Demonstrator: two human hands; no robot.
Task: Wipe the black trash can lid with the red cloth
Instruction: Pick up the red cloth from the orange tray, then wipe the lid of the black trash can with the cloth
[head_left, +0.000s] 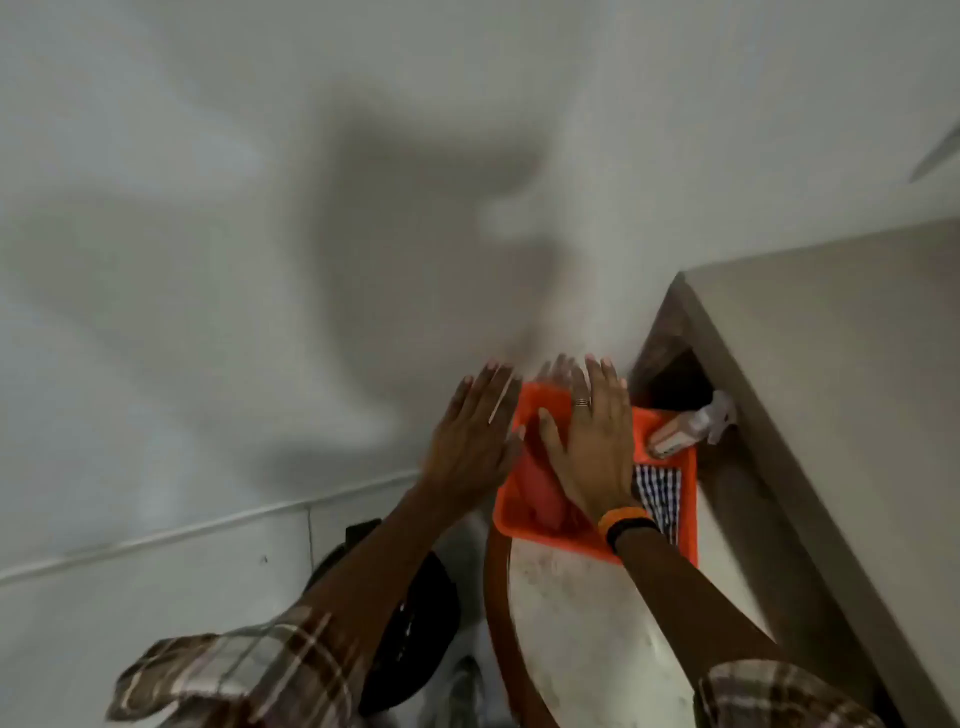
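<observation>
The red cloth (535, 486) lies in the left part of an orange tray (550, 538). My right hand (592, 447) is spread flat over it, palm down, fingers apart and reaching past the tray's far rim. My left hand (475, 436) hovers open at the tray's left edge, blurred by motion. The black trash can (415, 623) stands low on the left, below the tray, mostly hidden behind my left forearm. Its lid cannot be made out clearly.
The tray rests on a round white top with a brown rim (582, 634). A black-and-white checked cloth (660, 493) and a spray bottle (685, 431) also lie in the tray. A beige ledge (831, 389) rises at the right; a white wall (260, 260) stands close ahead.
</observation>
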